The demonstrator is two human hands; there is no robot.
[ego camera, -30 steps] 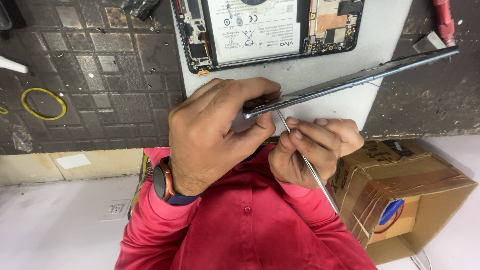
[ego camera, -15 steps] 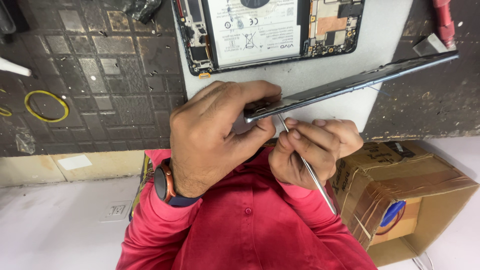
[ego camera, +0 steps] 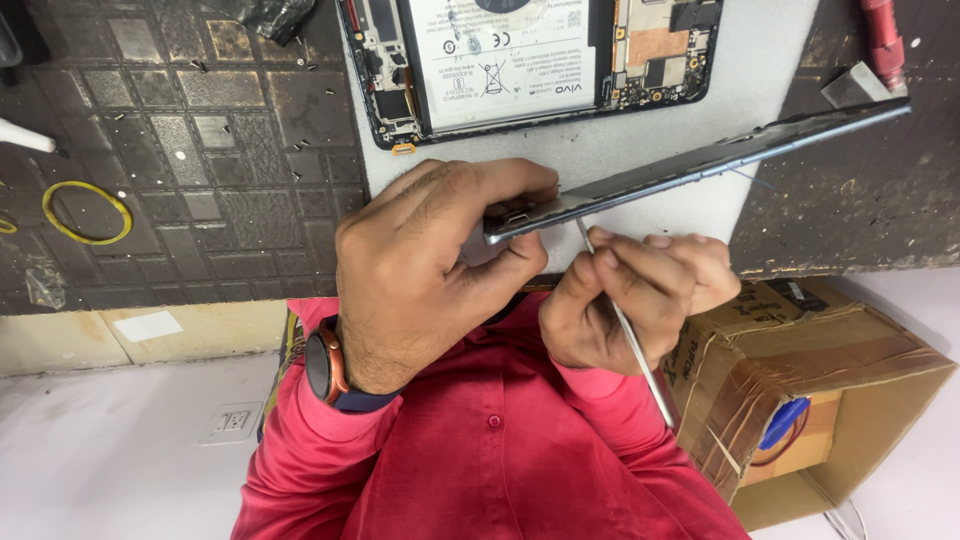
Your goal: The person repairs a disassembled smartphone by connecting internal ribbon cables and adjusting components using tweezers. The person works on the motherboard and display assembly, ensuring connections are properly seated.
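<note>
From the left, we see a yellow rubber band (ego camera: 87, 211) lying on the dark textured mat (ego camera: 200, 150). Our left hand (ego camera: 430, 270), a watch on its wrist, curls its fingers tightly around the near end of a thin grey phone panel (ego camera: 700, 165), held edge-on and slanting up to the right. Just beside it, our right hand (ego camera: 640, 295) pinches a slim metal tool (ego camera: 625, 325), its tip touching the panel's underside. Beyond lies an opened phone (ego camera: 520, 60); at lower right, a taped cardboard box (ego camera: 820, 390).
</note>
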